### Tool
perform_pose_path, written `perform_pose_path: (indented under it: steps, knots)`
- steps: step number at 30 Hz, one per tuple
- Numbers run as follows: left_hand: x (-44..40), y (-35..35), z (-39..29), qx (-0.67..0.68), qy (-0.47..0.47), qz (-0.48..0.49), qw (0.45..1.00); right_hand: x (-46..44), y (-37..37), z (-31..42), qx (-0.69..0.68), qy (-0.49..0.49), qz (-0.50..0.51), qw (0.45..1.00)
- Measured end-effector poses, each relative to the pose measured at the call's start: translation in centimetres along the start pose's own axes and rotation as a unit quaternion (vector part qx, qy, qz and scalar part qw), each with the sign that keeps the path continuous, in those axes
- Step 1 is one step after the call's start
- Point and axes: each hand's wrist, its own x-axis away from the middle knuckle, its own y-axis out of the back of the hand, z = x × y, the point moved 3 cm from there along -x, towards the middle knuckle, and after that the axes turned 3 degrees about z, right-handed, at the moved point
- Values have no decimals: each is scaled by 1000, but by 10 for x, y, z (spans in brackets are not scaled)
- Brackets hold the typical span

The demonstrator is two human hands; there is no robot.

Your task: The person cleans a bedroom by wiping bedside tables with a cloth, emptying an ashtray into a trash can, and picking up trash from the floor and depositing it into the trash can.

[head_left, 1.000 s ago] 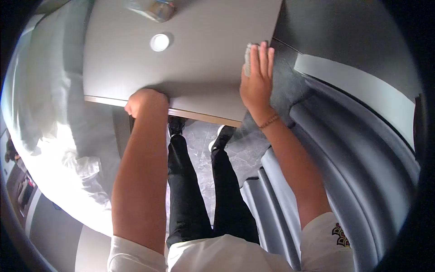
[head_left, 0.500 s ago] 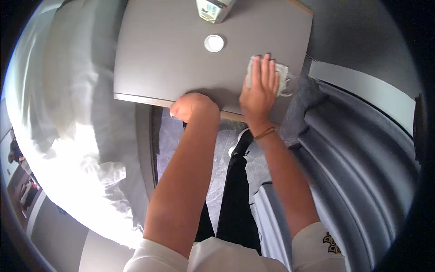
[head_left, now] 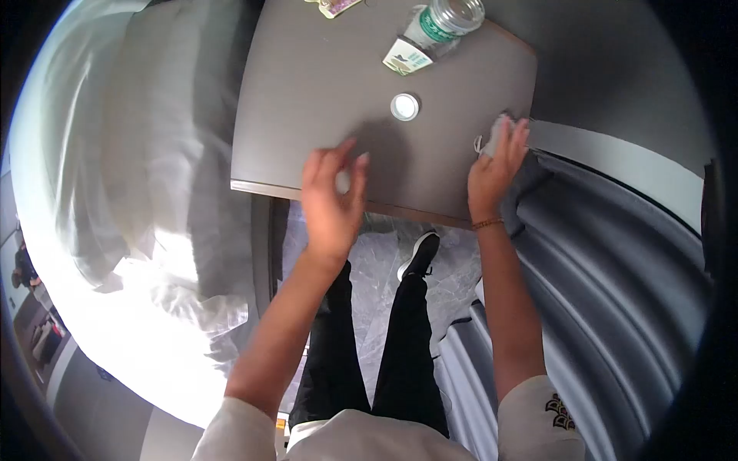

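Observation:
My right hand (head_left: 498, 169) is at the right edge of the grey-brown tabletop (head_left: 307, 100), its fingers closed over a pale cloth (head_left: 496, 134) with frayed threads. My left hand (head_left: 330, 203) is raised over the front edge of the top. Its thumb and fingers curl around a small white object (head_left: 343, 182), mostly hidden, whose kind I cannot make out. A round white lid (head_left: 405, 107) lies on the top between and beyond both hands.
Towards the back stands a clear jar (head_left: 455, 19) with a green label, a small printed carton (head_left: 406, 58) beside it. A pinkish packet (head_left: 334, 6) lies at the far edge. White bedding (head_left: 169, 253) borders the left, a grey curtain (head_left: 607, 253) the right.
My left hand has come up from the front edge to above the tabletop. My right hand has slid right with the cloth, which is now bunched. The view has shifted, showing the jar and packet.

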Motion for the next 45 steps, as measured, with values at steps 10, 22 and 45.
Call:
perform_pose_path:
  steps: [10,22,45]
  knots:
    - [-42,-67,3,-130,-37,34,990,-1,-20,-18,57,-11,73,996]
    - [-79,-1,25,68,47,-12,997,-3,-20,-16,35,-29,97,994]
    - [-151,33,105,-203,-8,-24,979,-4,-18,-14,46,-51,121,990]
